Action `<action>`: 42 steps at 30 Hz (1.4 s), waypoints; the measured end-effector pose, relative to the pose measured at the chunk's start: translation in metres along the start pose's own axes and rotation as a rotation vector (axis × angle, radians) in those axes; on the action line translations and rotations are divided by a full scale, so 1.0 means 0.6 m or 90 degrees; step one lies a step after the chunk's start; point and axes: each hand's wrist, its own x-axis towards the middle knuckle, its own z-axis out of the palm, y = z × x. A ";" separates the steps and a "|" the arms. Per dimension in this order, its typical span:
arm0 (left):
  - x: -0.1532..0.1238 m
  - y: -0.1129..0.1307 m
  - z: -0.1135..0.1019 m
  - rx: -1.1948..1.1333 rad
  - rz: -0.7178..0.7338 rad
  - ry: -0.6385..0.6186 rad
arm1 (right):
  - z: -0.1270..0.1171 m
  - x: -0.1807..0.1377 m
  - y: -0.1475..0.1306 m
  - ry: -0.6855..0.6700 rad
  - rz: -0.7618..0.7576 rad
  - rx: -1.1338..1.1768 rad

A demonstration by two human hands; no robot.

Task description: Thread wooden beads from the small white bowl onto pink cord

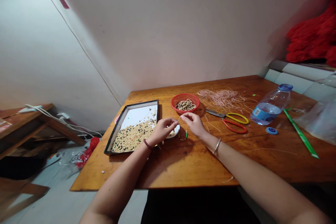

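My left hand (162,131) and my right hand (193,124) meet above the wooden table (183,164), fingertips pinched close together on a thin thread. A short strand (183,136) of small beads with a green piece hangs below them. Under my left hand, a small white dish (174,132) is partly hidden. To its left lies a black-rimmed tray (131,127) holding many pale and dark beads. A red mesh basket (185,103) of beaded strands stands just beyond my hands. Near my right hand lie scissors (227,119) with yellow and red handles.
A tangle of pink thread (220,98) lies at the table's far side. To the right are a water bottle (271,105), a blue cap (271,130), a green strip (300,133) and a plastic bag (316,122). Walls bound the far side; the table's near edge is below my forearms.
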 end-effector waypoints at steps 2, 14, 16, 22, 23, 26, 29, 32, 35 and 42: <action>0.000 -0.001 -0.001 -0.002 0.007 0.005 | -0.001 0.001 0.002 0.013 0.002 0.006; 0.003 -0.002 0.001 -0.064 -0.013 0.075 | -0.008 0.011 0.004 0.144 0.055 0.034; 0.004 -0.004 0.000 -0.070 -0.018 0.104 | -0.011 0.012 0.004 0.165 0.064 0.033; 0.009 -0.010 0.000 -0.059 -0.019 0.183 | -0.016 0.016 0.009 0.181 0.094 0.030; 0.009 -0.011 0.000 -0.052 -0.014 0.197 | -0.016 0.016 0.009 0.170 0.101 0.033; 0.010 -0.012 -0.002 -0.047 0.000 0.248 | -0.014 0.014 0.005 0.081 0.128 0.053; 0.010 -0.011 -0.004 -0.065 0.023 0.304 | -0.010 0.006 -0.007 -0.049 0.159 0.085; 0.009 -0.009 -0.006 -0.105 0.047 0.322 | -0.007 -0.003 -0.019 -0.179 0.204 0.150; 0.006 -0.005 -0.006 -0.114 0.052 0.299 | -0.009 -0.007 -0.022 -0.276 0.239 0.203; -0.004 0.004 -0.002 -0.071 0.046 0.130 | -0.012 -0.013 -0.028 -0.368 0.294 0.305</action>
